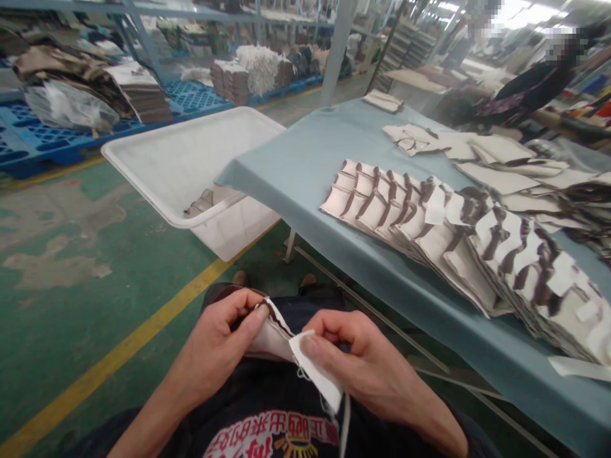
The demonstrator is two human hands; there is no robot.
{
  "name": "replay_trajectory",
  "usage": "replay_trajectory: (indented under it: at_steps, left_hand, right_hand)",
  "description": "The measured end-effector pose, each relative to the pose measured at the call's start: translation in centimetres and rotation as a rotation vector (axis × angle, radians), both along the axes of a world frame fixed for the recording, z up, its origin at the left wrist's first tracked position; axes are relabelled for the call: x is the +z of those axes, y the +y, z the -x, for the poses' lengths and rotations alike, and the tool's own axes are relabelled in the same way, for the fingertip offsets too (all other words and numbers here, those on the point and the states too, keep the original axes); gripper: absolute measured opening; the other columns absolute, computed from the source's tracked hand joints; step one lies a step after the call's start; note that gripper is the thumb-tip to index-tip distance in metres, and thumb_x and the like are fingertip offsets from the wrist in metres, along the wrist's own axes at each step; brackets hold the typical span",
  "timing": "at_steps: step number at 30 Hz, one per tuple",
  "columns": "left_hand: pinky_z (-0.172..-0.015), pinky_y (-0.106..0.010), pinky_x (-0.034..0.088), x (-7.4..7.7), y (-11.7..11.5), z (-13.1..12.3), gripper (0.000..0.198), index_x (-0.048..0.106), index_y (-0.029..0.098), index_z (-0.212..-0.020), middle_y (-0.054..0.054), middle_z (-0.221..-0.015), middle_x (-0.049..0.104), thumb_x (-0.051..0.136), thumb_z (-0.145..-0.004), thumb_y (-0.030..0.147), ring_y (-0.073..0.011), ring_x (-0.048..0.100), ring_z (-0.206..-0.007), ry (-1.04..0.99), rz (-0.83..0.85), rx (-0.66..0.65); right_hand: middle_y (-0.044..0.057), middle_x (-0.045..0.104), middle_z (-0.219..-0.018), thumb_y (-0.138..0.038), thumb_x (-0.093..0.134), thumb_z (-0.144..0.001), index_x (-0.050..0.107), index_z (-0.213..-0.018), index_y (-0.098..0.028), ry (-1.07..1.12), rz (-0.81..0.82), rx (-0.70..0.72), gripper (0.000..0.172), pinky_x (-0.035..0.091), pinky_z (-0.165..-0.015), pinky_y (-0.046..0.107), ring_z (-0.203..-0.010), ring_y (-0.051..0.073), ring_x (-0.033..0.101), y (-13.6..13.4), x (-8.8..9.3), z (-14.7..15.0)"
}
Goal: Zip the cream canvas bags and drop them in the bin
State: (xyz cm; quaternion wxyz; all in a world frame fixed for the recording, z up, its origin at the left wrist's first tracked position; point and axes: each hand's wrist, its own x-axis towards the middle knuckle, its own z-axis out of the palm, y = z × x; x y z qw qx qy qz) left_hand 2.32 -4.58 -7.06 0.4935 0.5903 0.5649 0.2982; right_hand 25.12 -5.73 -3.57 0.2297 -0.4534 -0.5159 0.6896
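Low in front of my body, my left hand [229, 334] pinches the edge of a light fabric piece [270, 340] with a dark brown edge. Close on its right, my right hand [351, 350] grips a white fabric strip [317, 372] between thumb and fingers. Loose threads and a thin white tail hang from the strip. The strip's upper end meets the fabric piece's edge; whether the two are joined I cannot tell. Part of the fabric piece is hidden behind my left fingers.
A blue-covered table [286, 162] stands at the right, bearing rows of stacked fabric pieces [377, 197]. Left of it is a white plastic bin [157, 146] with some fabric inside. Blue pallets [191, 95] hold stacks behind. Another person [529, 83] is at the upper right.
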Motion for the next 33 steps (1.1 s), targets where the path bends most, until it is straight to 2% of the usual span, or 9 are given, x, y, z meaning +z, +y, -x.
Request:
replay_trajectory:
  at_steps: [4,9,15,19,23,33]
  left_hand:
    - [-0.056,-0.023,0.041,0.9,-0.1,-0.8,0.035,0.070,0.018,-0.082,0.001,-0.069,0.063,0.059,-0.097,0.047,-0.0149,0.053,-0.061,-0.047,0.024,-0.043]
    - [-0.051,-0.022,0.036,1.7,-0.1,-1.1,0.037,0.065,0.018,-0.077,0.004,-0.065,0.054,0.059,-0.097,0.049,-0.0124,0.045,-0.057,-0.146,0.117,-0.101]
    - [-0.050,-0.021,0.030,1.7,0.1,-0.8,0.044,0.063,0.016,-0.081,0.005,-0.067,0.046,0.056,-0.100,0.055,-0.0116,0.038,-0.058,-0.263,0.241,-0.224]
    - [-0.051,-0.021,0.029,1.6,0.4,-0.7,0.047,0.062,0.016,-0.082,0.005,-0.068,0.045,0.055,-0.101,0.058,-0.0115,0.036,-0.059,-0.301,0.281,-0.273]
    - [-0.049,-0.022,0.027,1.7,0.8,-1.1,0.046,0.058,0.018,-0.075,0.006,-0.065,0.043,0.058,-0.099,0.057,-0.0106,0.033,-0.057,-0.294,0.266,-0.262]
    - [-0.048,-0.022,0.025,1.6,1.2,-1.5,0.045,0.053,0.020,-0.070,0.006,-0.061,0.042,0.057,-0.096,0.057,-0.0103,0.032,-0.054,-0.226,0.274,-0.231]
  right_hand:
    - [-0.004,0.054,-0.065,-0.036,0.059,-0.098,0.062,-0.081,-0.018,-0.154,-0.125,-0.008,0.025,0.031,-0.051,0.023,-0.057,0.010,0.043,0.3,0.3,0.6]
    - [-0.004,0.052,-0.062,-0.031,0.051,-0.102,0.059,-0.075,-0.019,-0.366,-0.308,0.067,0.030,0.028,-0.054,0.026,-0.056,0.011,0.044,0.8,0.4,1.0]
    - [-0.005,0.054,-0.064,-0.025,0.052,-0.102,0.057,-0.074,-0.019,-0.471,-0.464,0.179,0.029,0.027,-0.058,0.027,-0.058,0.010,0.045,1.6,1.5,0.2]
    - [-0.006,0.054,-0.063,-0.023,0.056,-0.105,0.061,-0.078,-0.019,-0.538,-0.523,0.259,0.028,0.027,-0.059,0.026,-0.057,0.009,0.046,2.3,2.3,-0.3]
    - [-0.006,0.053,-0.061,-0.021,0.060,-0.104,0.062,-0.077,-0.018,-0.632,-0.574,0.336,0.028,0.025,-0.058,0.026,-0.055,0.009,0.044,2.7,2.7,-0.1]
    - [0.002,0.070,-0.073,-0.029,0.054,-0.111,0.069,-0.086,-0.018,-0.885,-0.599,0.440,0.031,0.025,-0.059,0.029,-0.063,0.014,0.056,3.0,2.6,0.8]
